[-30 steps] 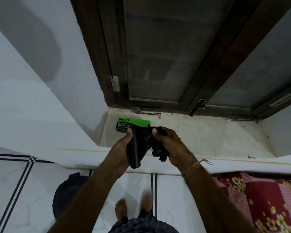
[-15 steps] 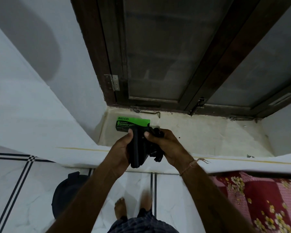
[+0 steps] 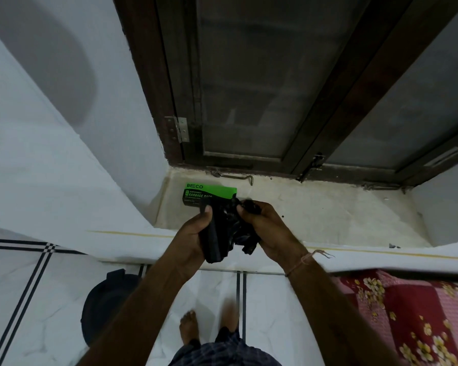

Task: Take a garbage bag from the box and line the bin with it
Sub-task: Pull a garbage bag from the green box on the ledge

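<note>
Above the window ledge (image 3: 315, 215) the left hand (image 3: 192, 235) grips the black roll of garbage bags (image 3: 213, 243) as an anchor while the right hand (image 3: 266, 229) pinches its crumpled loose end (image 3: 239, 235), seemingly to tear one free; the green box (image 3: 209, 191) lies just behind, the bin (image 3: 105, 305) below to the left

Box (image 3: 209, 192) on sill (image 3: 328, 215) at centre frame, under window (image 3: 249, 88); bag roll (image 3: 216, 241) just below, between left hand (image 3: 191, 233) and right hand (image 3: 267, 228); bin (image 3: 103, 305) lower left, bedding (image 3: 407, 313) lower right.
</note>
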`<state>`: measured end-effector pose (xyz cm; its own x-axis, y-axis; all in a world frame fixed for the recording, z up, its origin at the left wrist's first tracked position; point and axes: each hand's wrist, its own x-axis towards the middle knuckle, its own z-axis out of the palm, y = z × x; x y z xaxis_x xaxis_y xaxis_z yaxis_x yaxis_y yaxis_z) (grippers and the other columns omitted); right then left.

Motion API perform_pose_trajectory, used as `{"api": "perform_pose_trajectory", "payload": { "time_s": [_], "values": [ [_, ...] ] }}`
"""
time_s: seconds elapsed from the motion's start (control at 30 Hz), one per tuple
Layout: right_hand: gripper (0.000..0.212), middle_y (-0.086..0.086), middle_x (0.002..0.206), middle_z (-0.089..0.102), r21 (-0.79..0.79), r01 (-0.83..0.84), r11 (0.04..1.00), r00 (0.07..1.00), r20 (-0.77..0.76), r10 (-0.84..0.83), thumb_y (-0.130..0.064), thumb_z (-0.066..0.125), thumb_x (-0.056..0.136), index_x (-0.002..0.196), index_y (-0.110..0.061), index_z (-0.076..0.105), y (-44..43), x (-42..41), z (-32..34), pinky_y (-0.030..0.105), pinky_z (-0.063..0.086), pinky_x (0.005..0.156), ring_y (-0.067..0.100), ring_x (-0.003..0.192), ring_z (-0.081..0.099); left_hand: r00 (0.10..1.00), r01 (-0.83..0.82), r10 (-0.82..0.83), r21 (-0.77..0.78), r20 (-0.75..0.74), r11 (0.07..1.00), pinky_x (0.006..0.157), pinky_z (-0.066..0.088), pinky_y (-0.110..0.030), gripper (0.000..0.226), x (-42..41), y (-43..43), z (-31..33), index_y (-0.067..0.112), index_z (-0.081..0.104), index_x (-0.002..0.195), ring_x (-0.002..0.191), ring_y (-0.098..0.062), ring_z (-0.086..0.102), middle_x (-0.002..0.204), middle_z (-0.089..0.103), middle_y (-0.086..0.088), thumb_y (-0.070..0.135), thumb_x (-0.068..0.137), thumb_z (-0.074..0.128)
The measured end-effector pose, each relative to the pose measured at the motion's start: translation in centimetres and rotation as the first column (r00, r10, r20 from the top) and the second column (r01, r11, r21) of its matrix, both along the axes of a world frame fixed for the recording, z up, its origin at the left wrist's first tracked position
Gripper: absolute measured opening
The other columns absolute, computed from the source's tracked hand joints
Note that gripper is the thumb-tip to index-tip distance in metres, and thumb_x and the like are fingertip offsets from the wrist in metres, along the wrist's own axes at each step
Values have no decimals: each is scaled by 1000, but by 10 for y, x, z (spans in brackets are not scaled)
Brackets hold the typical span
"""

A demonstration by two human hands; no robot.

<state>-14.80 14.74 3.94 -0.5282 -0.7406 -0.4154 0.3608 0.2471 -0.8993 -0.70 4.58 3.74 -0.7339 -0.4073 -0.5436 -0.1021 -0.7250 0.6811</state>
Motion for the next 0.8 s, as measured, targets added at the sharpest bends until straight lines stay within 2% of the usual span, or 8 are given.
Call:
{"api": "perform_pose_trajectory", "payload": {
  "time_s": [0.13,0.27,0.37,0.47,0.53,0.6,0.67,0.8],
  "values": [
    [31,31,109,74,21,-25,999,999,32,25,-25,71,96,113,1,75,-1,5,0,44,62,79,41,90,74,1000,-27,26,53,13,998,102,53,-49,59,-3,1,4,9,54,145,129,-37,61,140,64,-19,49,108,29],
    [26,30,109,74,36,29,999,995,97,-32,-16,70,96,106,8,73,-1,4,-1,37,63,81,33,94,74,999,-44,44,99,6,994,95,58,-47,60,-1,0,3,7,55,143,123,-36,66,137,66,-18,49,108,29],
    [15,21,98,73,23,21,1000,989,149,-24,-13,66,98,96,0,74,0,5,-1,38,61,81,32,92,71,999,-50,48,130,12,990,82,62,-39,61,-3,4,3,6,55,143,111,-31,70,137,66,-19,48,109,27],
    [14,13,88,74,14,16,1000,993,119,-18,-13,65,99,92,-4,73,-3,8,3,31,61,70,26,82,72,995,-102,102,163,11,981,88,61,-35,60,-6,6,2,3,51,147,121,-30,66,140,63,-22,44,109,28],
    [17,5,79,75,-5,23,1000,990,140,-22,-13,62,100,87,-7,72,-4,10,5,27,59,67,19,75,72,992,-125,127,166,2,978,81,63,-33,58,-7,5,3,2,55,141,113,-27,71,128,71,-19,43,110,28],
    [22,3,77,74,-29,31,999,980,199,-25,-14,59,102,83,-7,69,-5,9,6,28,59,71,17,73,72,989,-138,143,150,-23,979,73,63,-32,53,-7,5,5,4,62,125,90,-21,78,101,78,-13,42,110,28],
    [24,4,78,74,-50,38,998,969,245,-24,-15,57,103,83,-5,66,-6,8,7,28,59,74,17,74,72,986,-161,166,132,-31,978,73,60,-34,50,-7,3,6,7,64,109,76,-19,77,88,75,-10,43,109,30],
    [26,2,73,74,-82,98,992,933,354,-63,-15,54,103,82,-6,65,-8,11,6,29,59,77,16,72,72,969,-222,235,153,-71,963,66,62,-31,49,-5,3,1,7,63,104,75,-20,78,79,76,-6,41,110,28]
  ]
}}
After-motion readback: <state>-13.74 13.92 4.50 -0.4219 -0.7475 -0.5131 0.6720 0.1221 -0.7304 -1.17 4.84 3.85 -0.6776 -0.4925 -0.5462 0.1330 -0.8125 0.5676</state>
